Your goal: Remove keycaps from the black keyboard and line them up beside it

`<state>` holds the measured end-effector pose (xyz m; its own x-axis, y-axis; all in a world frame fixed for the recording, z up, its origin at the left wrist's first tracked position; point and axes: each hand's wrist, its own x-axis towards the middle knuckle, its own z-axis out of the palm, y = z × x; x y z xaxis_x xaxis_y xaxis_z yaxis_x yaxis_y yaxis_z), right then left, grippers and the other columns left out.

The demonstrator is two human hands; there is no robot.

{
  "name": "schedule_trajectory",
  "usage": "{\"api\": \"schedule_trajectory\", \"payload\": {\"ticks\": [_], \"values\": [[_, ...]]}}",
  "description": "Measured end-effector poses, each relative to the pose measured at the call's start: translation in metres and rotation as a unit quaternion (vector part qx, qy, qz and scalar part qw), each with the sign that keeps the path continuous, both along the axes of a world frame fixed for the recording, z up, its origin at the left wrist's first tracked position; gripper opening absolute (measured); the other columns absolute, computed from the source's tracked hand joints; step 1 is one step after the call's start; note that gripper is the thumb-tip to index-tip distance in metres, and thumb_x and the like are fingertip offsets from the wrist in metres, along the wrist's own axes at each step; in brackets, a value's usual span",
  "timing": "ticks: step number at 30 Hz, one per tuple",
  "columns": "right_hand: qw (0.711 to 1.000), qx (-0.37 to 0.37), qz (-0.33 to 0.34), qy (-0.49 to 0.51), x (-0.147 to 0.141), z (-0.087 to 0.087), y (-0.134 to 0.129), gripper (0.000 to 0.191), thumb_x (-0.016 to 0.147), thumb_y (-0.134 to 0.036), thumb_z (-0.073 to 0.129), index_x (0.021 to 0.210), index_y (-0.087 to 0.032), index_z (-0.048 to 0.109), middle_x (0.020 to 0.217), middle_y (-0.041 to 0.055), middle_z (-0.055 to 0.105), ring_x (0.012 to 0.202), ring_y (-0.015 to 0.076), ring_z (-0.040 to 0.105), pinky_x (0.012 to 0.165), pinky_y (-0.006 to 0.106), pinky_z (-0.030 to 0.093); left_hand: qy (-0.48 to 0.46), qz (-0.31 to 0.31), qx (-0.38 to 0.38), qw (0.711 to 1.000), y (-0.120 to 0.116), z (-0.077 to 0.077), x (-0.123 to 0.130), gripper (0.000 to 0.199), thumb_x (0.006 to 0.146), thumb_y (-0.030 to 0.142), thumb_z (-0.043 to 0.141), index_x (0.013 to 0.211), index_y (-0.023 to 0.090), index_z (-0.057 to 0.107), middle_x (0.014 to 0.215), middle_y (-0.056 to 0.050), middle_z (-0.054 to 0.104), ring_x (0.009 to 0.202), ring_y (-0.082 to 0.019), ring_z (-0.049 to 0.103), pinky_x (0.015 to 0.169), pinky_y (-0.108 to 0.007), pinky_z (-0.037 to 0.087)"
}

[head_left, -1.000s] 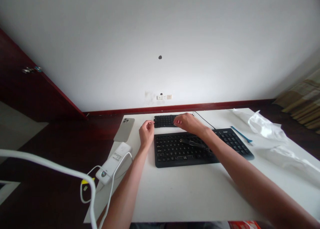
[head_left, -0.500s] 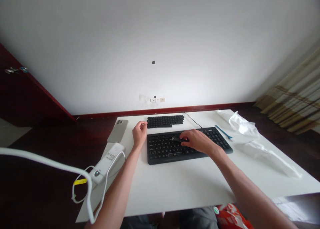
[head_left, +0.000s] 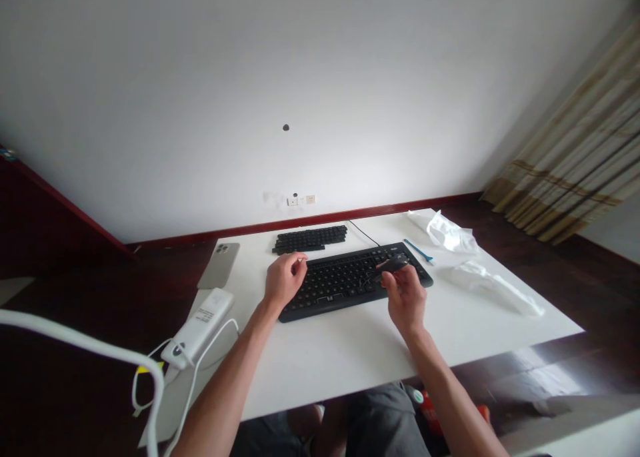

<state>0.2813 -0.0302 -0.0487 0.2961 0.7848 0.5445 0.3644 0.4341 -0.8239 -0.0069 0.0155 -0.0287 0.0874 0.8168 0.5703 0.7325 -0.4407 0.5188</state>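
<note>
A black full-size keyboard (head_left: 333,302) lies on the white table, its cable running off the back. My right hand (head_left: 407,300) grips a black keycap puller (head_left: 393,264) above the keyboard's right part, thin wire prongs pointing left over the keys. At the keyboard's left end, my left hand (head_left: 285,280) hovers with thumb and fingers curled together. Whatever may be between those fingers is too small to make out. Behind the keyboard sit rows of loose black keycaps (head_left: 313,237), with a separate long strip in front of them.
A blue-handled brush (head_left: 419,252) lies right of the keyboard, near crumpled white plastic wrapping (head_left: 447,234). On the left are a phone (head_left: 220,264) and a white power strip (head_left: 200,324). A white cable (head_left: 100,347) crosses the lower left.
My right hand has turned and drawn back, lifting the keycap puller off the keys. My left hand has moved nearer, over the keyboard's left end. The view has swung right.
</note>
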Motion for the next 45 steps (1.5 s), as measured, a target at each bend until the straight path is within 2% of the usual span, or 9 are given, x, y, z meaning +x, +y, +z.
{"api": "schedule_trajectory", "payload": {"ticks": [4, 7, 17, 23, 31, 35, 38, 41, 45], "values": [[0.997, -0.036, 0.058, -0.023, 0.002, -0.003, -0.008, 0.023, 0.102, -0.043, 0.059, 0.113, -0.023, 0.061, 0.106, 0.0089, 0.075, 0.077, 0.0208, 0.071, 0.071, 0.034, 0.062, 0.039, -0.114, -0.008, 0.993, -0.013, 0.002, 0.025, 0.017, 0.099, 0.021, 0.056, 0.103, 0.022, 0.073, 0.083, -0.002, 0.072, 0.077, -0.017, 0.064, 0.078, -0.031, 0.052], [0.995, -0.053, 0.074, -0.044, 0.003, -0.004, -0.01, 0.023, 0.103, -0.042, 0.058, 0.113, -0.022, 0.059, 0.104, 0.0093, 0.074, 0.076, 0.0209, 0.071, 0.07, 0.034, 0.061, 0.053, -0.145, -0.018, 0.988, -0.016, 0.002, 0.034, 0.016, 0.099, 0.02, 0.058, 0.103, 0.022, 0.073, 0.08, -0.002, 0.071, 0.079, -0.018, 0.064, 0.08, -0.032, 0.053], [0.989, -0.075, 0.1, -0.076, 0.003, -0.006, -0.008, 0.022, 0.103, -0.044, 0.056, 0.111, -0.023, 0.057, 0.099, 0.0082, 0.072, 0.081, 0.023, 0.072, 0.074, 0.035, 0.06, 0.041, -0.129, -0.026, 0.99, -0.013, -0.002, 0.029, 0.014, 0.099, 0.02, 0.058, 0.1, 0.022, 0.072, 0.08, -0.001, 0.07, 0.079, -0.018, 0.064, 0.079, -0.032, 0.052], [0.996, -0.039, 0.056, -0.061, 0.004, -0.004, -0.009, 0.021, 0.104, -0.041, 0.053, 0.113, -0.023, 0.059, 0.102, 0.0082, 0.071, 0.077, 0.0206, 0.07, 0.075, 0.035, 0.06, 0.045, -0.143, -0.028, 0.988, -0.015, 0.001, 0.031, 0.013, 0.098, 0.018, 0.059, 0.1, 0.023, 0.072, 0.08, -0.001, 0.07, 0.079, -0.018, 0.064, 0.079, -0.031, 0.052], [0.992, -0.06, 0.067, -0.092, 0.006, -0.009, -0.009, 0.024, 0.103, -0.04, 0.055, 0.119, -0.023, 0.058, 0.098, 0.0077, 0.07, 0.085, 0.0227, 0.069, 0.066, 0.031, 0.057, 0.048, -0.153, -0.038, 0.986, -0.017, 0.0, 0.034, 0.015, 0.098, 0.018, 0.059, 0.101, 0.022, 0.073, 0.081, -0.001, 0.07, 0.081, -0.018, 0.064, 0.078, -0.032, 0.053], [0.99, -0.068, 0.099, -0.079, 0.005, -0.006, -0.009, 0.022, 0.103, -0.039, 0.054, 0.118, -0.023, 0.058, 0.103, 0.0089, 0.071, 0.084, 0.0219, 0.069, 0.073, 0.034, 0.06, 0.051, -0.154, -0.043, 0.986, -0.017, 0.001, 0.035, 0.015, 0.098, 0.018, 0.058, 0.101, 0.022, 0.073, 0.082, -0.001, 0.07, 0.081, -0.018, 0.064, 0.077, -0.032, 0.053], [0.991, -0.065, 0.082, -0.082, 0.002, -0.001, -0.009, 0.021, 0.1, -0.037, 0.059, 0.114, -0.022, 0.058, 0.103, 0.0091, 0.072, 0.082, 0.0216, 0.068, 0.077, 0.037, 0.06, 0.053, -0.157, -0.045, 0.985, -0.018, 0.001, 0.035, 0.016, 0.098, 0.018, 0.058, 0.1, 0.022, 0.073, 0.083, -0.002, 0.071, 0.081, -0.018, 0.064, 0.077, -0.032, 0.053], [0.991, -0.074, 0.057, -0.091, 0.0, 0.003, -0.009, 0.021, 0.096, -0.037, 0.063, 0.11, -0.022, 0.06, 0.102, 0.0093, 0.073, 0.079, 0.0211, 0.068, 0.074, 0.036, 0.06, 0.055, -0.158, -0.047, 0.985, -0.018, 0.001, 0.035, 0.017, 0.098, 0.018, 0.057, 0.1, 0.022, 0.074, 0.083, -0.002, 0.072, 0.081, -0.018, 0.065, 0.077, -0.032, 0.054], [0.989, -0.101, 0.068, -0.085, -0.002, 0.004, -0.007, 0.024, 0.097, -0.039, 0.059, 0.113, -0.021, 0.061, 0.104, 0.0094, 0.074, 0.079, 0.0211, 0.069, 0.076, 0.036, 0.061, 0.062, -0.158, -0.048, 0.984, -0.019, 0.0, 0.036, 0.018, 0.097, 0.016, 0.058, 0.099, 0.023, 0.074, 0.085, -0.003, 0.073, 0.084, -0.019, 0.066, 0.078, -0.032, 0.055]]}}
